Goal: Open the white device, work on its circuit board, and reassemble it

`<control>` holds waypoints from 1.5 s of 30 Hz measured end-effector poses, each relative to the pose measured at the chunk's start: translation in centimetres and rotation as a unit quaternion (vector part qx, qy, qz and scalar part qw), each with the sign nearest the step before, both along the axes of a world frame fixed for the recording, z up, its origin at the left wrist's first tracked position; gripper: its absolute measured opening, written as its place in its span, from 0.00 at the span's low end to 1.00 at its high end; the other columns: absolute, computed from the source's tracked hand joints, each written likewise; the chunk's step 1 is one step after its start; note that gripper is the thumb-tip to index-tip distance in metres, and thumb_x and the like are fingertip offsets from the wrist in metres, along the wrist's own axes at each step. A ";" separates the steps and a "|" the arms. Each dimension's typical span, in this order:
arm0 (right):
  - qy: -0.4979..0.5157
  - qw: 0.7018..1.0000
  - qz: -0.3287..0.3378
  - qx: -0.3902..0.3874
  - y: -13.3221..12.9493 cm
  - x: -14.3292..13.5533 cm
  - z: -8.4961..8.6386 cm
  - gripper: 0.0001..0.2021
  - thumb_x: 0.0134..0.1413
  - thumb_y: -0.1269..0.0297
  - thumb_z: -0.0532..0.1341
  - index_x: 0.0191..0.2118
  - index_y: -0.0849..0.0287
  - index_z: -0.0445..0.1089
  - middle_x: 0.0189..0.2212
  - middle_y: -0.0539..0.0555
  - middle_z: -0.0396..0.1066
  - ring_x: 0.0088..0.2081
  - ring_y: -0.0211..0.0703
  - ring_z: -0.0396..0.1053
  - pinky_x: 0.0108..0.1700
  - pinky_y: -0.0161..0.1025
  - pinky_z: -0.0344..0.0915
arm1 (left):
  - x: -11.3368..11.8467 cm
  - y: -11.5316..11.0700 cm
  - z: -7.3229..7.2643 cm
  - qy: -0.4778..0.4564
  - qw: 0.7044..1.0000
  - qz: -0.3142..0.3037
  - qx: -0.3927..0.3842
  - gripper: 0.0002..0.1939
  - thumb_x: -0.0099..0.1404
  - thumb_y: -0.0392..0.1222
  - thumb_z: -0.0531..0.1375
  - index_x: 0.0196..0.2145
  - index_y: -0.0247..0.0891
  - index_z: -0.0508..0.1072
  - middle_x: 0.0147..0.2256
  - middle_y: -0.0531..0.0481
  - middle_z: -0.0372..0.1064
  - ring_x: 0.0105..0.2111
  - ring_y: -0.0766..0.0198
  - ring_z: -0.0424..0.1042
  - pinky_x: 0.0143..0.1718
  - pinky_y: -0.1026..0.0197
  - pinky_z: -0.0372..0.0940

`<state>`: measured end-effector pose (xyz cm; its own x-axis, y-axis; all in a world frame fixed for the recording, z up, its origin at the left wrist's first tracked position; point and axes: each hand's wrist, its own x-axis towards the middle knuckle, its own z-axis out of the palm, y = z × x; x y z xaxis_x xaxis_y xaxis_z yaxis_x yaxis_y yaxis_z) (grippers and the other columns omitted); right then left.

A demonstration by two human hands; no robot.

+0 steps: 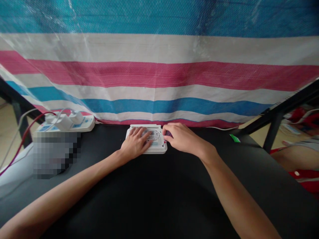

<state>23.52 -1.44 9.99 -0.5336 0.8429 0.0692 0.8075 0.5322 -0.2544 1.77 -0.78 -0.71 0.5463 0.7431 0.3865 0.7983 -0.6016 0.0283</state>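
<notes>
A flat white plastic device (pixel 155 151) with rows of small vent holes and a printed label lies on the black table. Along its back edge runs a white strip, and a thin dark end pokes out at its left side. My left hand (pixel 136 141) rests on the device's left half with fingers spread. At its right edge, my right hand (pixel 178 136) is closed round the dark handle of what looks like a small screwdriver (pixel 168 133). A reddish part shows below the handle, near the device's front right corner. The fingers hide most of the tool.
A white power strip (pixel 88 123) with plugged-in chargers and cables sits at the table's back left, beside a blurred-out patch (pixel 56 154). A small green packet (pixel 234 138) lies at the right. Striped sheeting (pixel 154 74) hangs behind the table (pixel 139 192). Another person's leg (pixel 299 156) shows at far right.
</notes>
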 end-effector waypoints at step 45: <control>0.025 1.000 0.004 0.010 0.1 -0.7 -0.4 0.15 0.60 0.77 0.53 0.45 0.62 0.75 0.39 0.59 0.79 0.41 0.46 0.74 0.41 0.37 0.60 | 0.0 0.0 0.0 0.017 1.000 0.004 -0.008 0.25 0.75 0.53 0.47 0.60 0.37 0.68 0.58 0.37 0.65 0.57 0.46 0.66 0.62 0.42 0.56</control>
<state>22.78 -1.36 9.55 -0.5358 0.8367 0.1134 0.7894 0.5440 -0.2843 1.77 -0.80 -0.70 0.5532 0.7536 0.3552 0.8036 -0.5950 0.0109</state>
